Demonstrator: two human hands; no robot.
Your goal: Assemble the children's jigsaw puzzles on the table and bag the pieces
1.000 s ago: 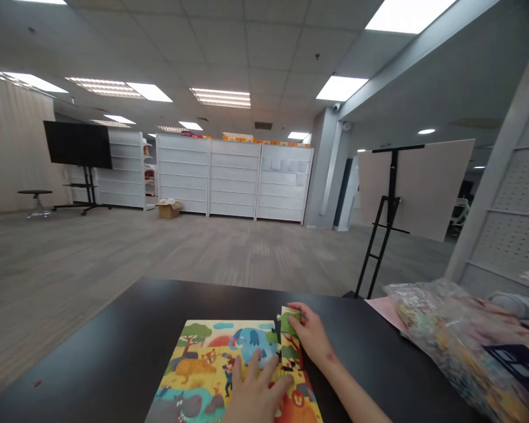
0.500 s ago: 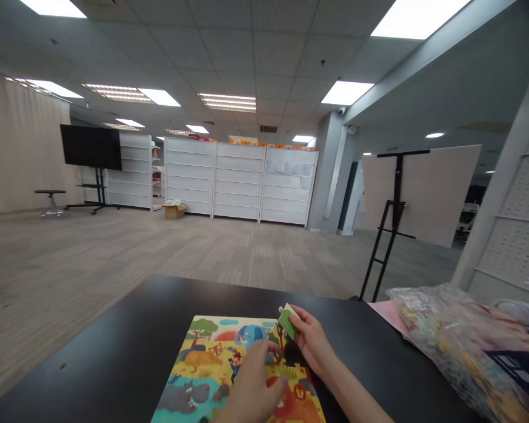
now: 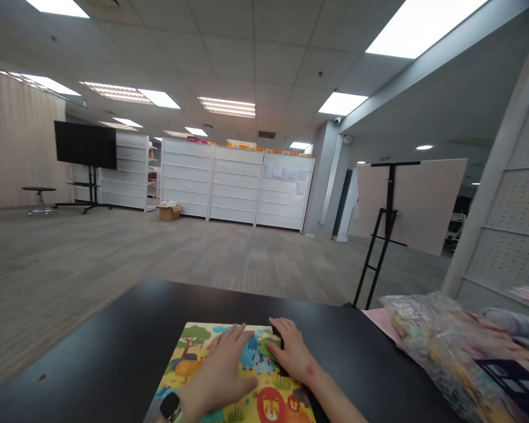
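Note:
A colourful jigsaw puzzle (image 3: 194, 335) with cartoon animals lies flat on the black table. My left hand (image 3: 220, 373), a watch at its wrist, is over the left and middle of the puzzle with fingers spread and nothing in it. At the upper right part, my right hand (image 3: 294, 355) has its thumb on a green puzzle piece (image 3: 268, 345), its other fingers reaching past the far edge. Whether the piece touches the puzzle I cannot tell. Two red-maned lions (image 3: 271, 405) show near the front, and my left hand covers part of the picture.
On the table's right side lies a clear plastic bag (image 3: 441, 346) of colourful contents, over a pink sheet (image 3: 381, 323). Beyond the black table (image 3: 92, 346) stand a board on a black easel (image 3: 381, 235), white shelves (image 3: 233, 182), a cardboard box (image 3: 170, 211) and a screen (image 3: 86, 144).
My right hand has brought the green piece down and left over the puzzle's upper right part. My left hand has shifted left and its fingers have spread. The view has tilted slightly.

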